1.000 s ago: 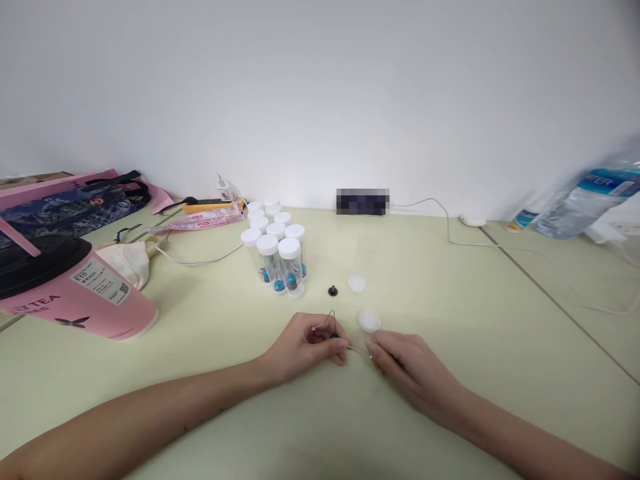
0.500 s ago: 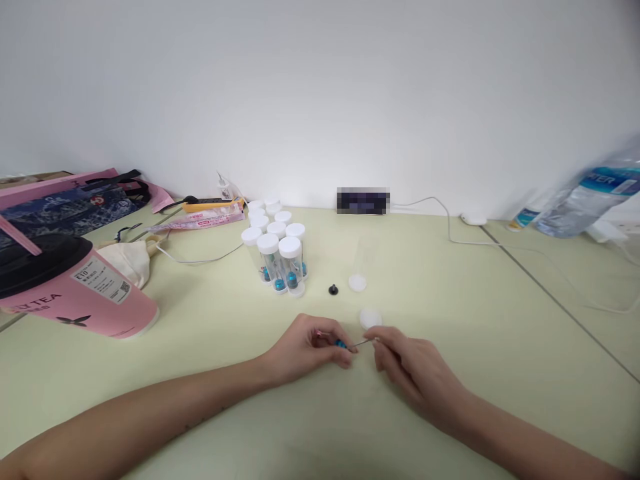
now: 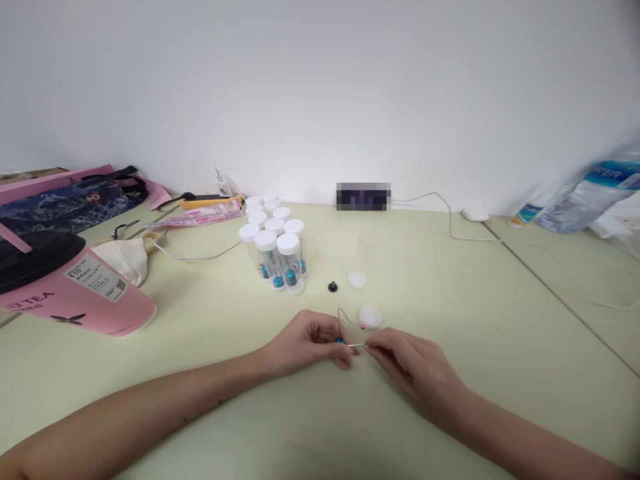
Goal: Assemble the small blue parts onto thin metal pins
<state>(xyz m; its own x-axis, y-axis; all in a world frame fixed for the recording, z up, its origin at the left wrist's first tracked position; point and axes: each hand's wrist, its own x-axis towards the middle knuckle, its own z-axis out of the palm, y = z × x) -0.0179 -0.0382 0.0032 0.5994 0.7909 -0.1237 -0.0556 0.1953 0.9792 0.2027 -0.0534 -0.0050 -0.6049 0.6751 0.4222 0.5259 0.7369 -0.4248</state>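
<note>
My left hand (image 3: 313, 339) is closed, its thumb and fingers pinching a small shiny blue piece (image 3: 341, 341). A thin bent wire (image 3: 342, 313) rises from the blue piece and ends in a tiny red tip near a white round cap (image 3: 371, 317). Between the fingertips of my right hand (image 3: 413, 363) is one end of a thin metal rod (image 3: 357, 345); its other end reaches the blue piece. Beyond my hands lie a small black knobbed disc (image 3: 333, 287) and what looks like a clear tube on a round base (image 3: 357, 279).
Several white-capped clear tubes (image 3: 289, 263) with blue pieces inside stand grouped at centre left. A large pink cup (image 3: 115, 300) stands at left. By the wall are a blurred-out dark device (image 3: 363, 197), a white cable (image 3: 450, 220) and a water bottle (image 3: 575, 207) at right.
The thin bent wire with its red tip now extends up and right from the blue piece. My right fingertips have shifted slightly left, nearer my left hand.
</note>
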